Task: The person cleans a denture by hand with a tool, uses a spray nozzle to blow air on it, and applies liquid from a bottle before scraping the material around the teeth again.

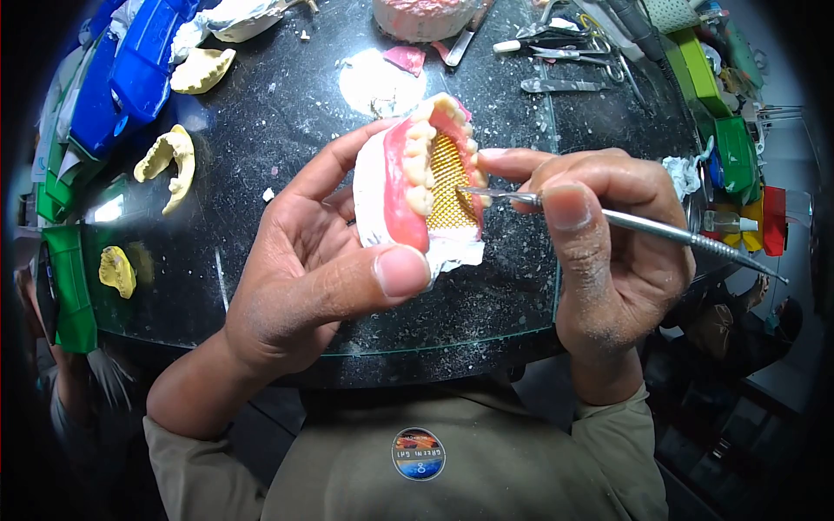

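My left hand (321, 252) is closed round a white plaster dental model (372, 195), its thumb on the near edge. On the model sits a pink wax denture base (398, 195) with a row of cream teeth (419, 161). Gold-coloured mesh (447, 187) covers the palate between the tooth rows. My right hand (612, 234) grips a thin metal dental carver (643, 223) like a pen. The carver's working tip overlaps the mesh, close to the right-hand teeth. Its other pointed end sticks out to the right, past my hand.
Yellowish plaster pieces (169, 165) lie on the dusty black table (287, 104) at left, near blue bins (143, 61). A pink-topped model (424, 19), a knife (465, 39) and scissors (573, 55) are at the back. Green bins (69, 278) line the left edge.
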Action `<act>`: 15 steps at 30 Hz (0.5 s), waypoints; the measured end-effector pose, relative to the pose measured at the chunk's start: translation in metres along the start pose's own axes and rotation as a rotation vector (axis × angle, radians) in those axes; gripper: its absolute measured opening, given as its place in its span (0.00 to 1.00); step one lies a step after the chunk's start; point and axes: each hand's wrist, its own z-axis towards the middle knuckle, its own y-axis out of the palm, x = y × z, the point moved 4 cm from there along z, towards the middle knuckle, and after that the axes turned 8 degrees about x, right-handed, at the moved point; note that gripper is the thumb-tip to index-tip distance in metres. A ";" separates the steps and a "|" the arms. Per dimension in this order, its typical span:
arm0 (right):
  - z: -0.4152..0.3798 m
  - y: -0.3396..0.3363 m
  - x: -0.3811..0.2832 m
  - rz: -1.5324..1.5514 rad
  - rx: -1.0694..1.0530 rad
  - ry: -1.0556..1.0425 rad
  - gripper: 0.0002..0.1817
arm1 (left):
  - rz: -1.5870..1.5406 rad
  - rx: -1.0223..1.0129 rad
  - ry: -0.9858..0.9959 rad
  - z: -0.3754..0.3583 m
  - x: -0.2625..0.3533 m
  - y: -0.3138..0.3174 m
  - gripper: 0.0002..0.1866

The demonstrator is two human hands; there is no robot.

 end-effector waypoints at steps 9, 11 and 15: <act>0.000 0.000 0.000 -0.009 -0.006 0.000 0.07 | -0.013 -0.016 -0.015 0.000 0.001 0.001 0.51; 0.000 0.000 0.000 -0.008 -0.008 -0.004 0.07 | -0.002 -0.011 -0.016 0.000 0.001 0.001 0.51; 0.001 0.000 0.000 -0.003 -0.008 -0.007 0.07 | -0.027 -0.021 -0.012 0.000 0.001 0.001 0.51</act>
